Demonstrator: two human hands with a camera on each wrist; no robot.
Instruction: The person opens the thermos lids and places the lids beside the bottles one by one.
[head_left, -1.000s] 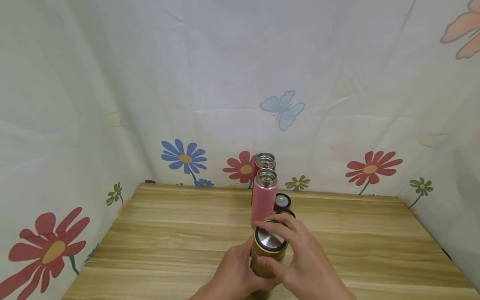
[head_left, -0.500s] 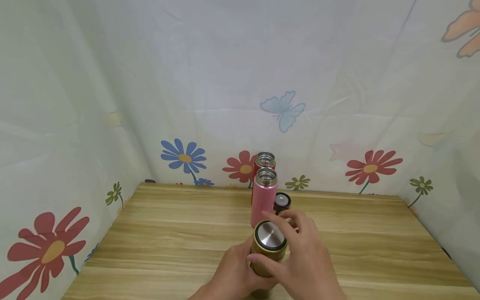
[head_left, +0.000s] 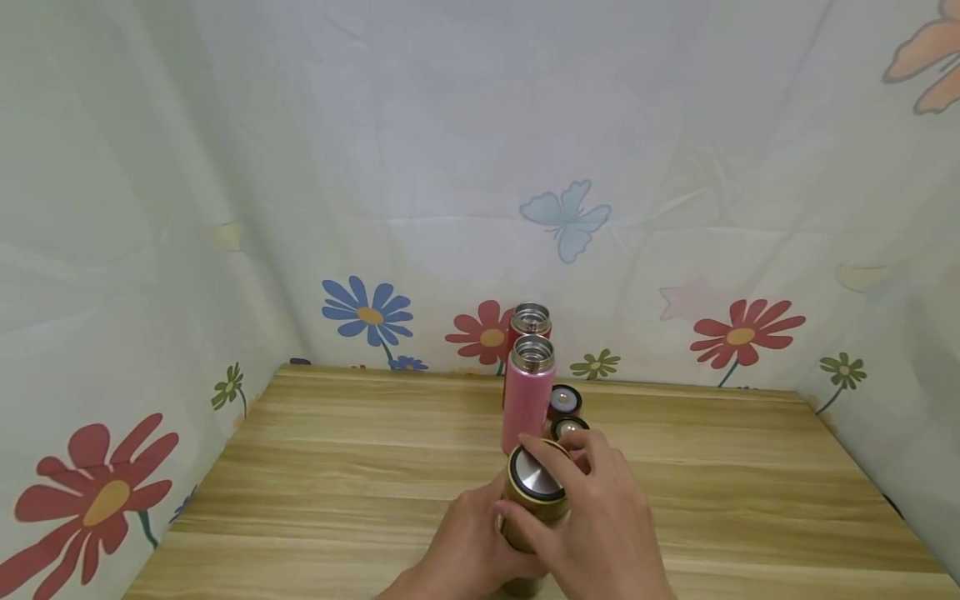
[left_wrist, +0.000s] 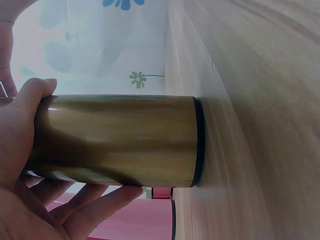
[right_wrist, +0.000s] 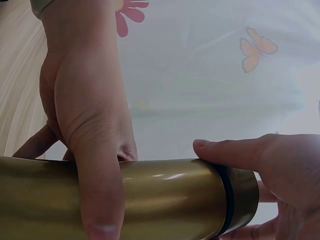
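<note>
A gold vacuum flask stands upright in front of me, its gold lid with a silver disc on top and a dark ring. My left hand wraps round the flask's body, thumb on one side and fingers on the other. At the top, my right hand holds the lid between thumb and fingers; in the right wrist view its thumb lies along the lid and over the dark seam. The flask's black base is close to the wood; I cannot tell whether it touches.
Just behind stands a pink flask without a lid, and behind it a red flask, also uncapped. Two loose lids, a farther lid and a nearer lid, lie upturned to their right. A flowered curtain borders the wooden table.
My right hand's fingers loosened and shifted round the lid, then closed on it again. My left hand has stayed on the flask's body. The other flasks have not moved.
</note>
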